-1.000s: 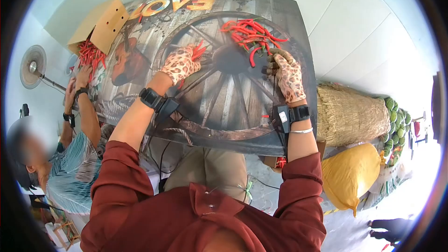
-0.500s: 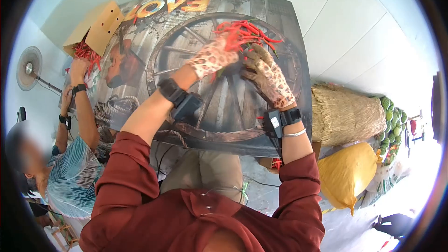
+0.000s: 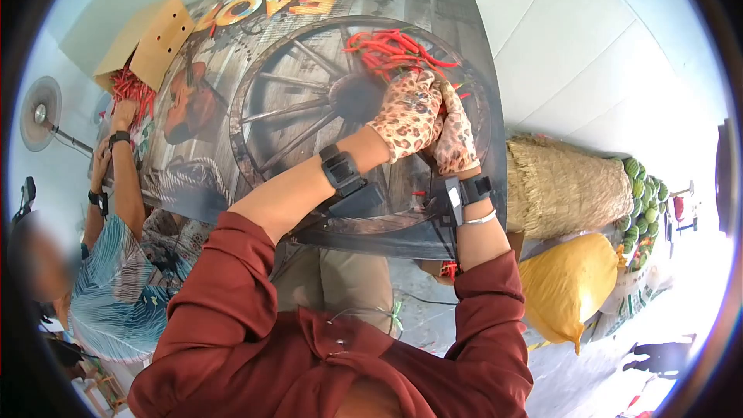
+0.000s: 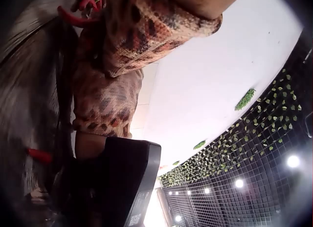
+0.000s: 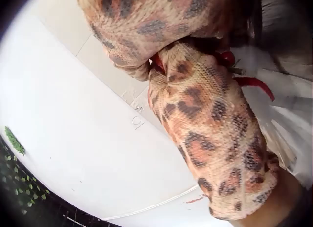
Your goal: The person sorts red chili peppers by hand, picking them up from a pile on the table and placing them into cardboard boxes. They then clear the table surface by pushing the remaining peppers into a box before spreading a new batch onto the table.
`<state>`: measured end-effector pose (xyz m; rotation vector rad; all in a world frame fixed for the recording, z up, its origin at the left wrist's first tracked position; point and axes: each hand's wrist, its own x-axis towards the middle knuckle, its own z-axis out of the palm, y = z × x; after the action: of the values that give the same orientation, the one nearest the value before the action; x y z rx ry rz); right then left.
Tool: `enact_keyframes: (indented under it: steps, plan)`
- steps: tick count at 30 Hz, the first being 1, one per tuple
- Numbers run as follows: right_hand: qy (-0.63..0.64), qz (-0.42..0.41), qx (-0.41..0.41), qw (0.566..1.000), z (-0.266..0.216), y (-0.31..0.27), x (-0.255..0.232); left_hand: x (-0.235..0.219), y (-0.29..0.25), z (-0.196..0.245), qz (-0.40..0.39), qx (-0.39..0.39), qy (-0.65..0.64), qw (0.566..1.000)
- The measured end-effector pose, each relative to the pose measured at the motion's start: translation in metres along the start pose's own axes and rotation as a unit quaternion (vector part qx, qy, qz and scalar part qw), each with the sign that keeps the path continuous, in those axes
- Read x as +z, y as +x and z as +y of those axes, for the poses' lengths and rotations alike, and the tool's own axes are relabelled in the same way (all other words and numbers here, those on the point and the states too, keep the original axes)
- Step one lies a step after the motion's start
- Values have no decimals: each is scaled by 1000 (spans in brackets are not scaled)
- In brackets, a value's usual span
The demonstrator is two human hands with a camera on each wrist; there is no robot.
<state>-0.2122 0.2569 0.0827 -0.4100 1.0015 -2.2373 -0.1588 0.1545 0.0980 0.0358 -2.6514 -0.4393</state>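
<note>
Closely, just beside a chilli pile (image 3: 396, 48) on the counter (image 3: 371, 11), a gloved left hand (image 3: 406, 116) curls its fingers round held chillies (image 3: 443, 109), touching the gloved right hand (image 3: 457, 138), its fingers also curled about them, fingertips hidden.

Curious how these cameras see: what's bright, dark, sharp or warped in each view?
Head view: the table bows, glare whitens the right side; left wrist view: spotted gloves shadowed, lamps flare white; right wrist view: glove weave fairly crisp, some corners dark.
</note>
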Motion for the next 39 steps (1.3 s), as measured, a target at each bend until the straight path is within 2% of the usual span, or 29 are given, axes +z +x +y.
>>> enact_keyframes:
  steps: [1, 2, 3, 4, 5, 6, 7, 9, 10, 11, 13, 14, 15, 16, 17, 19, 20, 22, 25, 30, 34, 39]
  plan:
    - [-157, 9, -105, 982, 2, -1, -4, -3, -1, 0, 28, 12, -32, 999]
    - [-220, 5, -121, 968, -1, -3, -1, -18, 2, 7, -45, -7, -60, 997]
    - [-218, 6, -123, 968, -4, -3, 3, -22, 0, 8, -46, -5, -59, 997]
    - [-84, 49, -35, 995, -10, -2, 7, -25, -5, 8, -9, 20, -45, 999]
    - [52, 90, 55, 993, -14, -2, 11, -28, -10, 9, 27, 44, -32, 998]
    - [-66, 20, -67, 995, -6, -4, -6, -30, -12, 10, 19, 53, -10, 998]
    - [-65, 20, -68, 995, -3, 1, -12, -33, -13, 9, 18, 55, -10, 998]
    - [60, 68, 18, 996, -4, 10, -15, -44, -13, 5, -2, 30, -64, 998]
    - [102, 62, 35, 992, -4, 11, -17, -40, -8, -11, 28, 57, -59, 996]
    - [103, 64, 33, 992, -5, 11, -19, -45, -3, -18, 64, 48, -36, 996]
    - [103, -1, 66, 992, -9, 11, -23, -53, 10, -43, 86, 38, -21, 995]
    - [88, 46, 60, 993, -12, 7, -12, -52, 21, -58, 73, 24, -38, 996]
    - [87, 46, 59, 993, -13, 7, -13, -48, 32, -74, 59, 9, -55, 997]
    - [91, 36, 64, 993, -14, 7, -15, -41, 38, -89, 70, 1, -16, 997]
    - [94, 25, 70, 993, -14, 8, -16, -34, 45, -104, 51, -9, -1, 999]
    - [95, 19, 70, 993, -13, 11, -20, -27, 60, -117, -34, -45, 49, 997]
    - [96, 12, 71, 993, -14, 12, -21, -21, 67, -122, -33, -44, 46, 997]
    - [101, 11, 75, 992, -15, 13, -23, -9, 78, -132, -120, -79, 87, 986]
    - [92, 17, 78, 993, -17, 12, -21, -5, 83, -145, -150, -104, 33, 983]
    - [81, 12, 76, 994, -19, 11, -17, -5, 58, -145, -141, -54, 69, 986]
    - [91, 1, 73, 993, -20, 10, -16, -31, 13, -125, -124, -6, 18, 992]
    - [94, 1, 71, 993, -21, 8, -13, -55, -20, -111, -142, -35, 4, 989]
